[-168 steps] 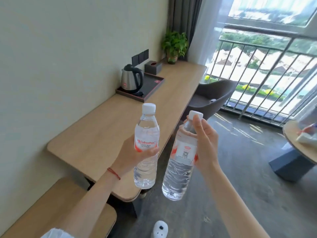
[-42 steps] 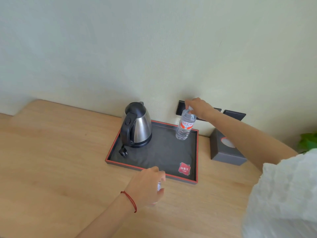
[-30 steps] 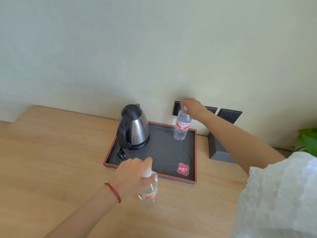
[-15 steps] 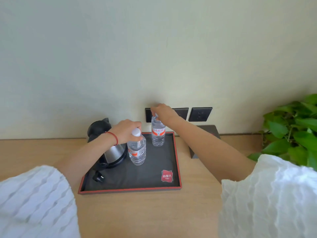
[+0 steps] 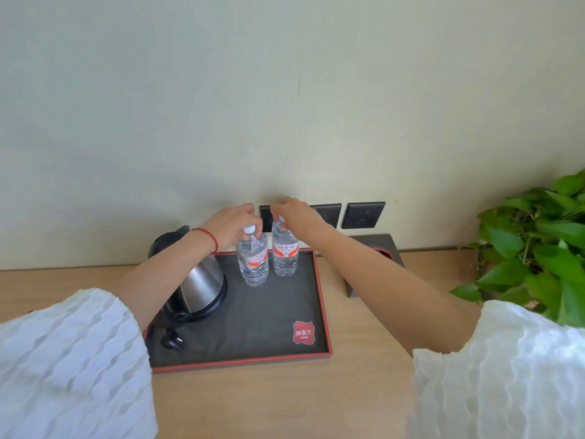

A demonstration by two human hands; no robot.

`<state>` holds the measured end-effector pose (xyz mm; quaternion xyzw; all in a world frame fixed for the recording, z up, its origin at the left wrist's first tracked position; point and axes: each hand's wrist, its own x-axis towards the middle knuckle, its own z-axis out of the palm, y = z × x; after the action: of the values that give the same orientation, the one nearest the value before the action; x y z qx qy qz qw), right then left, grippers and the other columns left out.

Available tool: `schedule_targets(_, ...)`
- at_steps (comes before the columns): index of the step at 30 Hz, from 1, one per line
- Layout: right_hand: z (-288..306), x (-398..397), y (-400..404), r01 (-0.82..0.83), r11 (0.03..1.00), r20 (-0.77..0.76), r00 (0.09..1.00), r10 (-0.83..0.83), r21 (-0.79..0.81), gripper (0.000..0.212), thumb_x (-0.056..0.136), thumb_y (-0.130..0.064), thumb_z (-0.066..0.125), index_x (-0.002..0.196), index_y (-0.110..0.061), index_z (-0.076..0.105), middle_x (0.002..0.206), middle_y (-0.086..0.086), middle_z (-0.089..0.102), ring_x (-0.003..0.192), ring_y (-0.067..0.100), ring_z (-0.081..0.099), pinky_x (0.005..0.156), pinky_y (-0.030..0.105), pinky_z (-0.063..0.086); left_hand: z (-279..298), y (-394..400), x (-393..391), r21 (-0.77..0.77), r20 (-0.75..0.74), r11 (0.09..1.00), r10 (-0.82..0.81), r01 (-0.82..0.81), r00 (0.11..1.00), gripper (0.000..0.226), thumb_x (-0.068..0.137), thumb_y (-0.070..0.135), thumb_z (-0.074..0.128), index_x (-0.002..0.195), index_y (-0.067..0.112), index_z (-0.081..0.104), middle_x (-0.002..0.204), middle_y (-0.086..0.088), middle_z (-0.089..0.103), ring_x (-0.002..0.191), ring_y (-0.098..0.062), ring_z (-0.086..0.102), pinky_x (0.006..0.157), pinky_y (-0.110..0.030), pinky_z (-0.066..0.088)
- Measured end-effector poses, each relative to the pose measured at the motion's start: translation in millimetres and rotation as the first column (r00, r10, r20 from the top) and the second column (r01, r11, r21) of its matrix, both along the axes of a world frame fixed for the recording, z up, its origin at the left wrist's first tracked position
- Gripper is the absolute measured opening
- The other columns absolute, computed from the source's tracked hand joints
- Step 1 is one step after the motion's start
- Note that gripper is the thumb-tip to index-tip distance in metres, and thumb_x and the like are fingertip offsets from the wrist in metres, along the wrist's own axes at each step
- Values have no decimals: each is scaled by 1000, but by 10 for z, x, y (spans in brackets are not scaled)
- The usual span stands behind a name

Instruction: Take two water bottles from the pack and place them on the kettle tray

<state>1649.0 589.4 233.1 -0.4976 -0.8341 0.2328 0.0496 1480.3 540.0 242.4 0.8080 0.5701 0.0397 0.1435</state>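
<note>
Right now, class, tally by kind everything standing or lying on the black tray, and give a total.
Water bottles: 2 (left bottle, right bottle)
Kettle: 1
Power plug: 1
Red logo card: 1
Total: 5 things on the tray

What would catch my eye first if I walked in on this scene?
Two clear water bottles, the left bottle and the right bottle, upright side by side at the back of the kettle tray, each gripped at the top by a hand. A steel kettle stands left of them.
</note>
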Motion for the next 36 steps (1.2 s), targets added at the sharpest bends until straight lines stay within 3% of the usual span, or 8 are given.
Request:
schedule_targets(4,-19,4,-7,28,1000,-15,999,-28,-3,28,94,-6,40,115,-9,58,106,12,51,107,34,54,78,32,40,-31,27,17,21,30,998,56,-57,998,23,78,-9,59,87,8,71,103,-15,58,90,-32,57,72,-32,42)
schedule_targets(8,-6,25,-19,13,1000,-4,1000,-13,23,29,94,-4,40,115,-9,58,111,16,53,106,34,54,83,38,45,-47,46,83,-10,73,978,208,-208,975,39,75,12,73,112,10,63,108,-18,61,99,-34,57,85,-39,46)
schedule_targets(12,5,34,-19,11,1000,5,1000,-11,23,28,94,-4,39,114,-9,58,101,12,47,91,27,48,76,34,39,-113,88,161,-4,107,927,374,-376,921,38,72,14,77,103,-3,63,108,-25,67,102,-39,60,85,-42,47)
schedule_targets(20,6,33,-25,-3,999,34,999,2,49,31,92,-2,42,119,-9,56,122,20,53,106,36,54,83,42,45,-231,195,249,77,149,937,326,-339,934,33,76,5,71,107,-1,63,108,-25,66,101,-40,60,83,-42,47)
schedule_targets(26,-32,41,-12,8,998,27,1000,-10,62,30,93,-5,43,119,-9,56,114,18,53,97,33,54,76,37,43,-236,199,229,72,177,937,326,-343,929,38,74,10,74,109,3,62,109,-22,67,101,-39,59,83,-40,46)
schedule_targets(29,-30,29,-6,15,997,25,1000,-17,79,30,93,-5,43,119,-10,57,103,10,47,86,23,45,74,33,39,-232,143,225,80,229,925,347,-373,910,36,74,10,73,107,5,62,105,-22,68,98,-39,60,81,-39,46)
schedule_targets(33,-29,48,-63,8,997,25,1000,-10,80,30,92,-4,44,120,-10,55,103,10,45,89,25,48,73,31,36,-293,20,241,39,350,906,382,-421,855,43,76,7,69,117,7,57,113,-19,66,103,-40,59,88,-42,46)
schedule_targets(36,-79,74,-82,13,990,73,997,-24,139,37,91,0,46,125,-15,52,116,19,49,102,37,54,78,38,46,-300,-60,219,-67,509,853,476,-518,718,61,72,10,75,128,6,50,123,-18,60,114,-35,55,99,-43,44)
